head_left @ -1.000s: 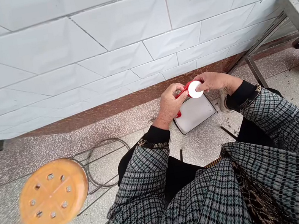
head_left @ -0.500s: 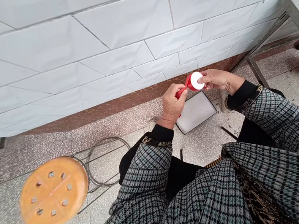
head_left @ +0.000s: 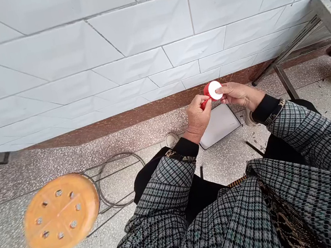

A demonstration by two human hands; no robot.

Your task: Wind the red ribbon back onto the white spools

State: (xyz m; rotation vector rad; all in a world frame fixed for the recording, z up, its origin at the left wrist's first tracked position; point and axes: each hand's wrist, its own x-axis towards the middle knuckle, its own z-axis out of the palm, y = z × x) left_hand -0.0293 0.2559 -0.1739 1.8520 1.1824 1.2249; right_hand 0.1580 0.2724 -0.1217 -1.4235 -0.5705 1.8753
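Left hand [head_left: 197, 119] has its fingers closed round a red piece [head_left: 207, 90], held up over a white tray [head_left: 218, 125] (dark rim, sitting on the floor), and the right hand [head_left: 237, 96] pinches in, fingertips [head_left: 219, 90] pressed on the white disc [head_left: 212, 89]. Orange stool [head_left: 61, 213] off to the left.

Grey-checked sleeve [head_left: 164, 188], orange stool seat [head_left: 61, 214], red disc [head_left: 206, 90], apparently white-faced.

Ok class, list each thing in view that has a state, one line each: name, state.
Left hand, gripping red plastic object
Right hand, fingertips on its white disc
White tray, lying on terrazzo floor below the hands
Orange stool, standing on floor
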